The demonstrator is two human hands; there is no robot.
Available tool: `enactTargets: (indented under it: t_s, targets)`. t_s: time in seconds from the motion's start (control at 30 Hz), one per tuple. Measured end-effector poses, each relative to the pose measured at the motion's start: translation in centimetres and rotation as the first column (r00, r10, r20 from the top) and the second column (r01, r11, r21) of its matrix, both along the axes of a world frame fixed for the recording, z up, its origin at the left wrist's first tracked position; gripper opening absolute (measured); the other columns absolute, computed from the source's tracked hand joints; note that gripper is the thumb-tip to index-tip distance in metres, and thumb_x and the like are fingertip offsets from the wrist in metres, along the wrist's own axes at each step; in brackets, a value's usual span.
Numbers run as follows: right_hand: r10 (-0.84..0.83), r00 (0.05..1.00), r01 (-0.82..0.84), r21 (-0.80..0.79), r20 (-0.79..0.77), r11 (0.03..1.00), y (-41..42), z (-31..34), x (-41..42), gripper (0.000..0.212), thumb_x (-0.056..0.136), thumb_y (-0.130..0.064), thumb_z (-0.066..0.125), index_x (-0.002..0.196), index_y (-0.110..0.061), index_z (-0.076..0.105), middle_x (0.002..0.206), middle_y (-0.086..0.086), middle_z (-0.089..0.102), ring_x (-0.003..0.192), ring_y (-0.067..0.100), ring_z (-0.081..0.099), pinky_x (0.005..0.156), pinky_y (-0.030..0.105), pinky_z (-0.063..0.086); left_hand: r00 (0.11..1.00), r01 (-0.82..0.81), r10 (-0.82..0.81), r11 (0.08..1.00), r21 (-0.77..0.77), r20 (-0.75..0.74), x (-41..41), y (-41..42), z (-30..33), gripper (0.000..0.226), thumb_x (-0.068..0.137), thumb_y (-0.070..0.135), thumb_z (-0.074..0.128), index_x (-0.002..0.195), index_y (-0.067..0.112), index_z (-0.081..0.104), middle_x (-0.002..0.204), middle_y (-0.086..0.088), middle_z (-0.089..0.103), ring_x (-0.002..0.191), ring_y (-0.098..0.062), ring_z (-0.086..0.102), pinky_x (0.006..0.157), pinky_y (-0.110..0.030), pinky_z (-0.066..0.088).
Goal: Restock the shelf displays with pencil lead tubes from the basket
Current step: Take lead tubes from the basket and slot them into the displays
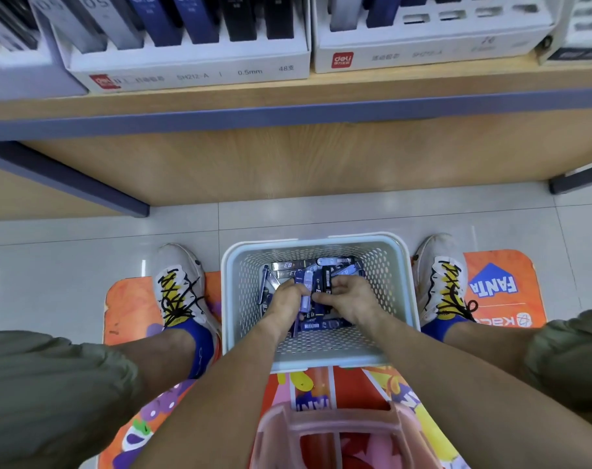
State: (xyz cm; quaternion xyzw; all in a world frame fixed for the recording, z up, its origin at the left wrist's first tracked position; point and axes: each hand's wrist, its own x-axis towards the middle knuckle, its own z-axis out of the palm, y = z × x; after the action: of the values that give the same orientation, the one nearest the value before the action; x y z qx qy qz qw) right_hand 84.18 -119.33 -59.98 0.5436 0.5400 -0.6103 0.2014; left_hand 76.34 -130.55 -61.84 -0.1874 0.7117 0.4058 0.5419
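Restocking looks early to me: my left hand [285,299] and right hand [350,296] curl fingers around pencil lead tubes [308,289] in the floor basket [402,265], display boxes [193,62] on the shelf unfilled.

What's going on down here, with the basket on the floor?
A person is crouched or seated in front of a store shelf, both hands down in a white perforated basket that sits on the floor between their feet. The left hand and right hand are gathering pencil lead tubes from the pile inside, fingers curled around several. Above, the white display boxes on the shelf hold upright packs; nothing is being placed there at this moment.
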Motion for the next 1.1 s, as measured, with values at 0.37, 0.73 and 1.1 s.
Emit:
enactTargets:
  t_s: [0.37,0.73,1.1]
  targets:
    - [0.216,0.964,-0.181,0.215,-0.153,0.96,-0.1,3.9,0.6,0.025,0.074,-0.02,0.091,0.082,-0.011,0.07,0.073,0.003,0.068,0.056,0.013,0.067,0.058,0.03,0.059,0.99,-0.121,0.098,0.964,0.237,0.105,0.9,-0.2,3.3,0.082,0.077,0.052,0.079,0.144,0.017,0.048,0.124,-0.006,0.068,0.097,-0.016,0.072,0.081,-0.034,0.055]
    - [0.352,0.884,-0.253,0.318,-0.307,0.914,0.8,12.8,1.7,0.029,0.074,-0.018,0.09,0.101,-0.017,0.078,0.08,-0.003,0.072,0.072,0.01,0.066,0.082,0.034,0.06,0.975,-0.208,0.221,0.913,0.351,0.004,1.2,0.9,10.9,0.046,0.091,0.028,0.068,0.122,-0.006,0.064,0.107,-0.025,0.075,0.099,-0.038,0.066,0.087,-0.049,0.047]
    - [0.369,0.8,-0.246,0.304,-0.472,0.92,5.9,30.6,-0.9,0.057,0.069,-0.02,0.094,0.115,-0.01,0.06,0.097,0.012,0.073,0.085,0.023,0.076,0.083,0.041,0.063,0.888,-0.419,0.434,0.624,0.66,0.153,-4.8,6.3,28.9,0.011,0.099,0.021,0.063,0.091,0.013,0.061,0.075,-0.003,0.06,0.062,-0.016,0.055,0.051,-0.027,0.046]
